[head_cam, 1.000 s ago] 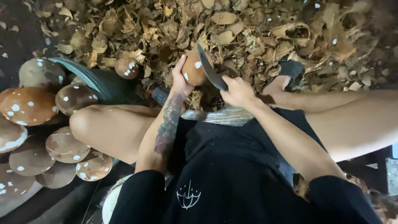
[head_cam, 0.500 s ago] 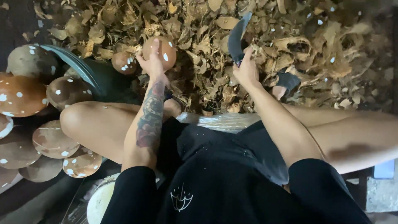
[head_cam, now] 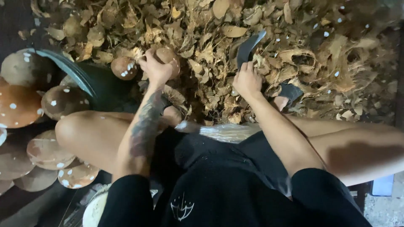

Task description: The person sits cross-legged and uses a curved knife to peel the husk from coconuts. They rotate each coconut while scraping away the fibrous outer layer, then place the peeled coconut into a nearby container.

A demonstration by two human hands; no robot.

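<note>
My left hand (head_cam: 155, 67) grips a round brown coconut (head_cam: 169, 56) with white flecks, held out over the heap of dry husk scraps (head_cam: 202, 50). My right hand (head_cam: 247, 79) is closed on the handle of a dark curved blade (head_cam: 248, 47) that points up and away from me, a hand's width to the right of the coconut. Blade and coconut are apart. I sit with bare knees spread, dark shorts and dark top below.
A dark tub (head_cam: 90, 82) at left holds another peeled coconut (head_cam: 124, 67). Several brown coconuts (head_cam: 19, 105) lie piled along the left edge. A crumpled clear plastic sheet (head_cam: 223, 131) lies between my knees. A dark sandal (head_cam: 290, 92) rests in the husks.
The blade has lifted off the coconut and swung away to the right. My left hand carried the coconut left and further out over the husk pile.
</note>
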